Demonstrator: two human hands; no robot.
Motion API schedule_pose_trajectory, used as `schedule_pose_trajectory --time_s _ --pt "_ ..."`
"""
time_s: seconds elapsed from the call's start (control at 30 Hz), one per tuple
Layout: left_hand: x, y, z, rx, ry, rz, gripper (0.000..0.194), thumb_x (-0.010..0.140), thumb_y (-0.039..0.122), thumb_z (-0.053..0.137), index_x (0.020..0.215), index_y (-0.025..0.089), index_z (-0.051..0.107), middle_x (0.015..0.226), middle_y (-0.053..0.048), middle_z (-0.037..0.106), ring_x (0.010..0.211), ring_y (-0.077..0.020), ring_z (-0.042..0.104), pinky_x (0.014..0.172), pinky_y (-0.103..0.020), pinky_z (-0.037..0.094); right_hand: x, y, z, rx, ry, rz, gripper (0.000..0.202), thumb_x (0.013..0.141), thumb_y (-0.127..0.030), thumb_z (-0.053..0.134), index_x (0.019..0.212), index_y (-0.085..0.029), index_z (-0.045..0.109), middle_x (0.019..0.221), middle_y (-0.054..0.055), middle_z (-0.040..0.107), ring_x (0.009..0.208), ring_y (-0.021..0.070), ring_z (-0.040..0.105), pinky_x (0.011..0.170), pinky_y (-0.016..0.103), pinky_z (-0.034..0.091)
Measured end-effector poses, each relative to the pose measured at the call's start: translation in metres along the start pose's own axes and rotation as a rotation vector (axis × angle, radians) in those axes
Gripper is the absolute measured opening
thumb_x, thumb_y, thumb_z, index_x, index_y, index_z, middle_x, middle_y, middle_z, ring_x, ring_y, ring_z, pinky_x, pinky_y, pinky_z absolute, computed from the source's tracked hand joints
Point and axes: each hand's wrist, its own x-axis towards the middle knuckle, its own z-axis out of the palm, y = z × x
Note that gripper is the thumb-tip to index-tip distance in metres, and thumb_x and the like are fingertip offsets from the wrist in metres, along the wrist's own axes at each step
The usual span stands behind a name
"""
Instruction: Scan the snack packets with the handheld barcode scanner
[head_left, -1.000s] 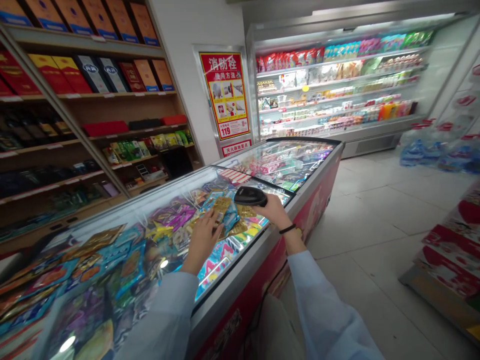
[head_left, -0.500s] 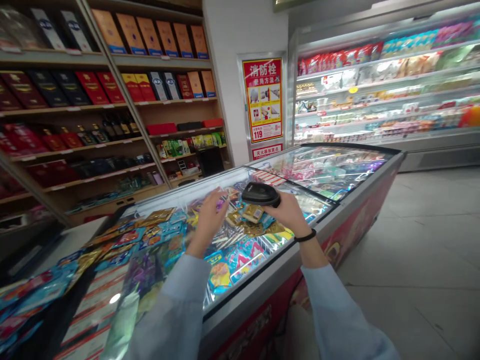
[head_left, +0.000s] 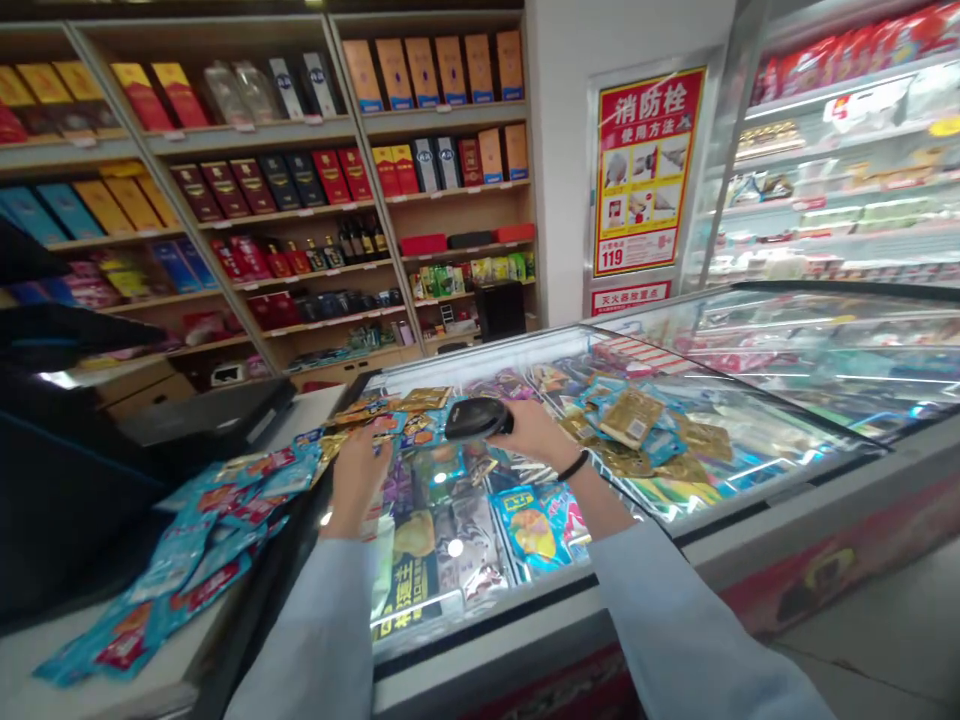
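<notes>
A black handheld barcode scanner (head_left: 478, 418) is in the grip of my right hand (head_left: 534, 434), over the freezer's glass lid. My left hand (head_left: 361, 470) reaches to the left end of the lid, its fingertips at the blue and gold snack packets (head_left: 420, 425) spread there. Its fingers look parted, with nothing visible between them. To the right of the scanner lies a loose pile of gold and blue packets (head_left: 634, 418) on the glass. More blue and red packets (head_left: 195, 530) lie on the counter to the left of my left forearm.
The chest freezer's front rim (head_left: 480, 625) runs below my forearms. Dark checkout equipment (head_left: 67, 450) stands on the counter (head_left: 52, 640) at left. Behind are shelves of boxed goods (head_left: 300, 180), a red fire-hydrant sign (head_left: 646, 175) and a refrigerated display (head_left: 847, 190).
The view has turned left. My left hand and the scanner in my right hand have moved left along the lid, from the gold-and-blue pile towards the packets at the left end.
</notes>
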Motion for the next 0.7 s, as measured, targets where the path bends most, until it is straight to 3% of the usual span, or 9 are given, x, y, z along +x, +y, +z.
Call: schedule_pose_trajectory --time_s 0.2,0.33,0.5,0.7 --pt "-0.007 0.014 0.000 0.227 -0.177 -0.044 0.033 0.086 0.028 0.045 0.111 0.016 0.061 0.110 -0.012 0.066 0.105 -0.0254 0.060 0.091 -0.034 0.046 -0.009 0.001 0.025 -0.076 -0.134 -0.021 0.023 0.070 -0.036 0.068 0.084 -0.018 0.070 0.080 0.008 0.073 0.080 0.0258 0.068 0.061 0.026 0.042" --pt "-0.009 0.015 -0.001 0.358 -0.199 -0.074 0.038 0.086 0.028 0.046 0.120 0.012 0.055 0.114 -0.015 0.063 0.109 -0.0264 0.058 0.091 -0.034 0.045 -0.012 0.001 0.030 -0.093 -0.170 -0.029 0.022 0.071 -0.036 0.067 0.082 -0.017 0.070 0.079 0.009 0.073 0.076 0.0248 0.068 0.059 0.025 0.040" --pt "-0.011 0.001 0.010 0.453 -0.224 -0.076 0.044 0.088 0.032 0.047 0.124 0.007 0.051 0.120 -0.019 0.060 0.113 -0.0280 0.057 0.092 -0.035 0.045 -0.013 0.005 0.028 -0.024 -0.113 -0.007 0.016 0.068 -0.031 0.069 0.074 -0.017 0.069 0.072 0.007 0.071 0.071 0.0233 0.067 0.057 0.025 0.039" --pt "-0.014 -0.015 0.027 0.493 -0.290 -0.070 0.051 0.091 0.039 0.041 0.129 0.005 0.048 0.129 -0.024 0.054 0.119 -0.0297 0.054 0.094 -0.037 0.044 -0.012 0.016 0.022 0.120 -0.015 0.025 0.018 0.067 -0.029 0.070 0.079 -0.015 0.070 0.071 0.006 0.071 0.070 0.0225 0.067 0.059 0.025 0.042"
